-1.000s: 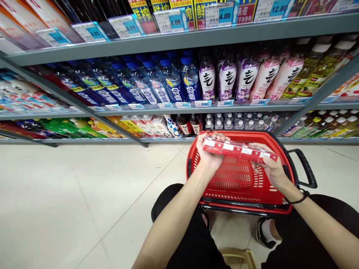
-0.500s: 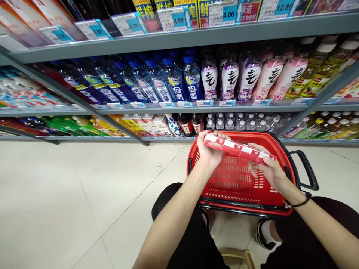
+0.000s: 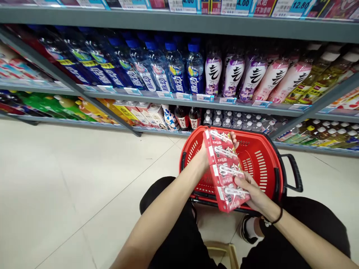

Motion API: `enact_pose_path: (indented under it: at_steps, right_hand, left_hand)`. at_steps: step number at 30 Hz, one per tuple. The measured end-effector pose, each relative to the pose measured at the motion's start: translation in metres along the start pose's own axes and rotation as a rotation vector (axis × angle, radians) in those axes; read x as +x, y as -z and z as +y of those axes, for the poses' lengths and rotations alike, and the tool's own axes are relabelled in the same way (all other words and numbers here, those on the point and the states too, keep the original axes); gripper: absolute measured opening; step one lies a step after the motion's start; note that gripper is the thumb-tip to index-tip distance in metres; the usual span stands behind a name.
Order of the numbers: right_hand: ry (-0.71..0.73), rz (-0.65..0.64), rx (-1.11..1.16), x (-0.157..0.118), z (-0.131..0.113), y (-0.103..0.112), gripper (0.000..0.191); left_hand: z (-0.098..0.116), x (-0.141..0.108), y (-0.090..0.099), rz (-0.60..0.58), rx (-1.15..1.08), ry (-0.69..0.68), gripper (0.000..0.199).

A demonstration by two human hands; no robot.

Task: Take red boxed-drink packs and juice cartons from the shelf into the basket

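Above my single red plastic basket with a black rim (image 3: 270, 164), I hold one red film-wrapped pack of four small cartons (image 3: 226, 168), tilted, its printed face toward me. My left hand (image 3: 204, 157) curls behind its upper part, fingertips emerging past the far edge; the palm is hidden, so I can't tell how wide it is spread. My right hand (image 3: 254, 188) is closed on the lower right edge, thumb flat on the face. Four white patches line the pack's narrow side.

Its lower corner overlaps the basket's near rim; to its right, slotted basket floor and wall lie open below. One black plastic handle (image 3: 295, 173) juts out rightward, and pale tiled floor (image 3: 84, 179) stretches left. The far rim comes near the grey metal shelving (image 3: 168, 18).

On the middle shelf I count about eight blue-capped bottles (image 3: 196, 71) in front, marked 脉动, then three white-and-purple bottles (image 3: 213, 74) and two pink ones (image 3: 277, 80), each bearing one big black character. Price tags (image 3: 242, 5) above read 4.00, 4.00 and 12.80. The pack's lettering is too glared to read.
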State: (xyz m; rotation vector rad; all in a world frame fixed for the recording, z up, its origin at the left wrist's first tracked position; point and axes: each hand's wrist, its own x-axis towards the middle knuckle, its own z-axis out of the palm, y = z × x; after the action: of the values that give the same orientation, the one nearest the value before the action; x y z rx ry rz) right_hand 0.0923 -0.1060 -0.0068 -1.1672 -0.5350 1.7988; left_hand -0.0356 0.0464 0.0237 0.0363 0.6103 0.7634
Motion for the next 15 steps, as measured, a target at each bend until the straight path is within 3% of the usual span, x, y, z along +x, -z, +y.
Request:
enact_pose_path:
  at_steps: [3,7,11,15]
  right_hand:
    - [0.157,0.128,-0.061,0.005,-0.001,0.001,0.055]
    - [0.363,0.143,-0.255,0.011,0.0,0.003,0.051]
    - [0.364,0.129,-0.295,0.011,0.003,0.011,0.051]
    - [0.291,0.253,-0.15,0.015,0.001,0.02,0.05]
  left_hand:
    - [0.003,-0.001,-0.006,-0.004,0.076,0.038,0.043]
    - [0.0,-0.006,-0.011,-0.217,0.181,0.12,0.042]
    - [-0.007,-0.008,-0.012,-0.274,0.208,0.101,0.03]
    - [-0.009,-0.009,-0.013,-0.254,0.174,0.093,0.029]
